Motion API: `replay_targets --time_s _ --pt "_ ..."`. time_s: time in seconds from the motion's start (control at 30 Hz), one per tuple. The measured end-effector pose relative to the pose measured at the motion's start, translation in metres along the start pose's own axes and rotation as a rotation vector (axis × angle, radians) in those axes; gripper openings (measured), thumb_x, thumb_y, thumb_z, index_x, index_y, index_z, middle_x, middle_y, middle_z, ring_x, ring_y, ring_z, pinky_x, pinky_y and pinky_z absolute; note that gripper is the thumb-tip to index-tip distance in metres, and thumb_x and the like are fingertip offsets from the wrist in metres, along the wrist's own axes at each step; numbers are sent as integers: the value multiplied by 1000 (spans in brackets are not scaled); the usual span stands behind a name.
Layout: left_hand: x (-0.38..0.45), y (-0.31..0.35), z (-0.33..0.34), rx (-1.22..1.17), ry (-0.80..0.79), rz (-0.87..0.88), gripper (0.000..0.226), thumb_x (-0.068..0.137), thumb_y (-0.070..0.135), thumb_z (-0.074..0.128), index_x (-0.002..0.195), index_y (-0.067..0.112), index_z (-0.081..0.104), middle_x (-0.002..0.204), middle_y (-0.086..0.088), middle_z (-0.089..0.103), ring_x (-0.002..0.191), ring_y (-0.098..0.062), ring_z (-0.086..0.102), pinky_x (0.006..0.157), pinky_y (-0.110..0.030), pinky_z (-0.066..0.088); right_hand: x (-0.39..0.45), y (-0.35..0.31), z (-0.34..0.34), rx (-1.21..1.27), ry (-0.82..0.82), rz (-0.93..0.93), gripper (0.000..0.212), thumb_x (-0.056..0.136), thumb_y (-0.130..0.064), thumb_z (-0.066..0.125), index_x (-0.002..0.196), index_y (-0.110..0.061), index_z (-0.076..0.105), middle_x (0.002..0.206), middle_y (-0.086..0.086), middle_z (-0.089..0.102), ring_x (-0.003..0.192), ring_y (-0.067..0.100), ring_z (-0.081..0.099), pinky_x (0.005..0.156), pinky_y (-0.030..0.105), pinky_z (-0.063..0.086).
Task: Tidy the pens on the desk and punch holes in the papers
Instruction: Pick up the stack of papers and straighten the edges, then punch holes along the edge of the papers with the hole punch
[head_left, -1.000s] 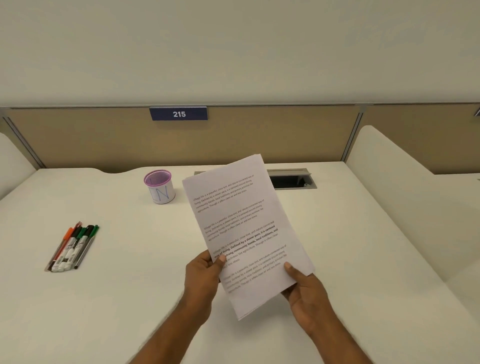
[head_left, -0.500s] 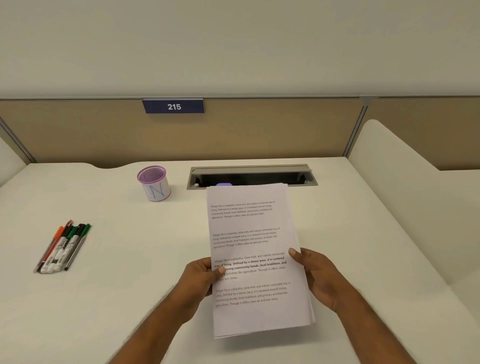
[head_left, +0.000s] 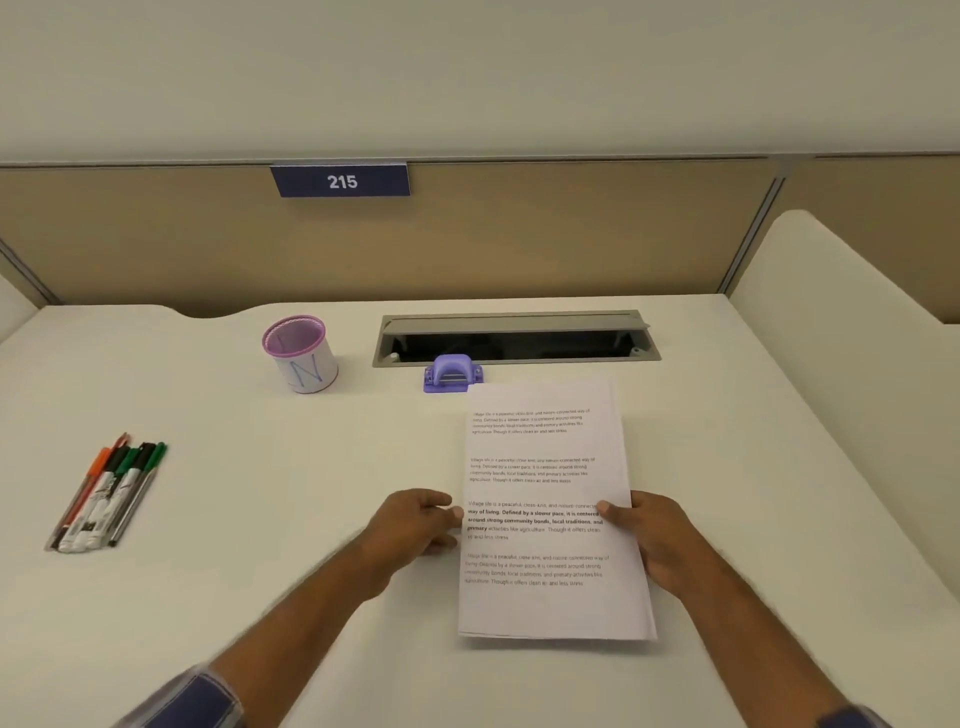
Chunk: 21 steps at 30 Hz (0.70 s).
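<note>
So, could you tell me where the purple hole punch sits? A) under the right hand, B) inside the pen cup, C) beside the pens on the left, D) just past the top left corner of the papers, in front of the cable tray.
D: the hole punch stands on the desk at the far left corner of the papers, just before the cable tray.

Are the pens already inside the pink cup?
No, the pens lie together on the desk, well apart from the cup.
</note>
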<state>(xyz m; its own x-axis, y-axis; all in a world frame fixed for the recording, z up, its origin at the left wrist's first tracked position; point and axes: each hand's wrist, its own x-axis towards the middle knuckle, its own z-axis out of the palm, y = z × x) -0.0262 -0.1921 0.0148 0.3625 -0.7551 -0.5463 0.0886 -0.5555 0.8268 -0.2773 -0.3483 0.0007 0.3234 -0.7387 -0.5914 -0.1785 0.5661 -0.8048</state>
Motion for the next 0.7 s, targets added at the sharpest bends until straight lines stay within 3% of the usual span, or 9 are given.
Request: replay_targets --time_s 0.33,0.5,0.57,0.7 --pt "69 75 -54 348 226 198 27 85 17 72 111 10 69 95 -12 75 84 -24 69 83 -40 56 24 3 -2 -91 150 0 9 79 -1 73 87 -3 71 96 18 73 88 36 71 84 54 56" --pt "114 101 -52 536 334 360 22 86 22 71 107 15 69 103 -1 69 74 -11 57 61 -23 44 26 9 0 -121 192 -36 6 80 -4 73 78 -10 70 94 15 74 90 36 70 86 53 56" --pt "132 112 -49 583 350 401 28 87 22 69 113 16 67 111 0 68 86 -14 59 69 -25 45 26 10 -1 -129 196 -37 6 80 -6 73 79 -11 71 93 14 74 89 35 71 85 53 56" --pt "163 128 -41 747 299 441 44 91 21 64 134 20 56 136 -2 58 119 -23 57 99 -33 47 28 11 -3 -136 181 -31 4 80 -8 74 84 -9 72 93 12 75 86 33 72 84 52 57"
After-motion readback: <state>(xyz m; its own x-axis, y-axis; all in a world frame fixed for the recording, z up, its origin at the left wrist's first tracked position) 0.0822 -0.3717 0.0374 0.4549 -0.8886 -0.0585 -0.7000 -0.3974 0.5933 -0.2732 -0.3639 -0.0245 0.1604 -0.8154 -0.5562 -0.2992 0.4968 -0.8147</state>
